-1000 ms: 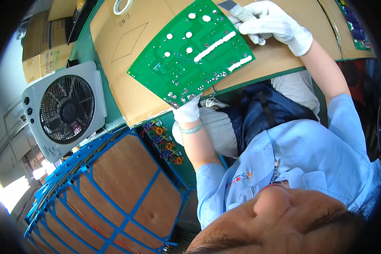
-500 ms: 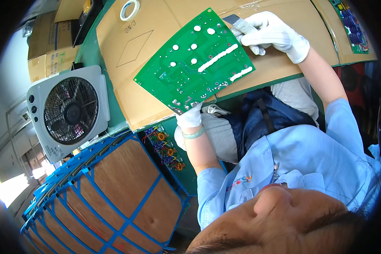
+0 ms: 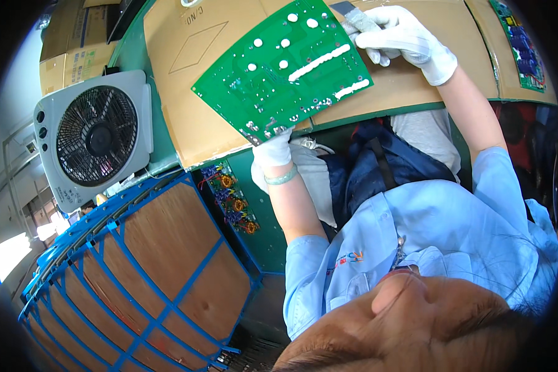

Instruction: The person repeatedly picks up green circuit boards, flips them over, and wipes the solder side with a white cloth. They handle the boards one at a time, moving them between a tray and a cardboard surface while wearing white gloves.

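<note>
My left hand (image 3: 273, 152), in a white glove, grips the lower corner of a large green circuit board (image 3: 245, 93); its fingers are mostly hidden behind the board. The board is held tilted above the cardboard, its soldered face showing. White round blobs and two thick white strips of paste-like material lie on that face. In my gloved right hand (image 3: 406, 43) is a flat grey tool (image 3: 363, 20) with a dark blade, like a scraper, pinched between thumb and fingers. Its blade end is beside the board's upper right edge.
Cardboard (image 3: 186, 133) covers the green table. A box fan (image 3: 99, 133) stands at the left. Another populated circuit board (image 3: 521, 53) lies at the far right. Below the table edge sit boards with copper coils (image 3: 232, 201) beside a blue-framed wooden-panelled crate (image 3: 161, 260). A tape roll (image 3: 191, 2) shows at the top.
The whole view has shifted, so the table and fan sit higher and the tape roll is mostly cut off. Both hands keep their holds; more of the grey tool shows.
</note>
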### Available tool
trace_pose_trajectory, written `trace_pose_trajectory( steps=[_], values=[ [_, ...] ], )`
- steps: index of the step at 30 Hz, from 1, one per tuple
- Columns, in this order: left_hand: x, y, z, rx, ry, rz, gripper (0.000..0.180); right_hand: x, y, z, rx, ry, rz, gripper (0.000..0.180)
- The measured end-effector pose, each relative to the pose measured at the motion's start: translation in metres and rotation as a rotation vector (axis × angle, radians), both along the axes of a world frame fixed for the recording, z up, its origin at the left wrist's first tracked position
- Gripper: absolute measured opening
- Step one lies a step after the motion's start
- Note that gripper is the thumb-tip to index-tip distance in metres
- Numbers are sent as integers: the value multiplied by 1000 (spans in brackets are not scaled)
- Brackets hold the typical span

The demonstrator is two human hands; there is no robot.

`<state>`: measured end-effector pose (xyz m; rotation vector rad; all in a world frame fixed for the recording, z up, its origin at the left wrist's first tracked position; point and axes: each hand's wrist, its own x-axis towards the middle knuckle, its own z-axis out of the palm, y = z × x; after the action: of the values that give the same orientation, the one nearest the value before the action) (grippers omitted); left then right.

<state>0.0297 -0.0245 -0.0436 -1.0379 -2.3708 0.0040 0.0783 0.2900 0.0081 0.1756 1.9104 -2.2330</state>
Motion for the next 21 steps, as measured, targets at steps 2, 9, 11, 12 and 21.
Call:
trace_pose_trajectory(
  steps=[2,9,11,12,21],
  values=[
    [-2,4,2,75,-32,-48,26,-1,-1,1,-26,-10,14,27],
    [-5,-8,-17,135,-95,-48,25,-5,-2,-10,-14,-15,1,24],
    [-7,-12,-23,145,-107,-54,25,-6,-2,-12,-5,-16,9,24],
    [-7,-15,-27,172,-156,-46,28,-6,-2,-13,0,-17,12,24],
    [-7,-18,-30,206,-188,-48,29,-4,-5,-1,65,36,11,26]
  ],
)
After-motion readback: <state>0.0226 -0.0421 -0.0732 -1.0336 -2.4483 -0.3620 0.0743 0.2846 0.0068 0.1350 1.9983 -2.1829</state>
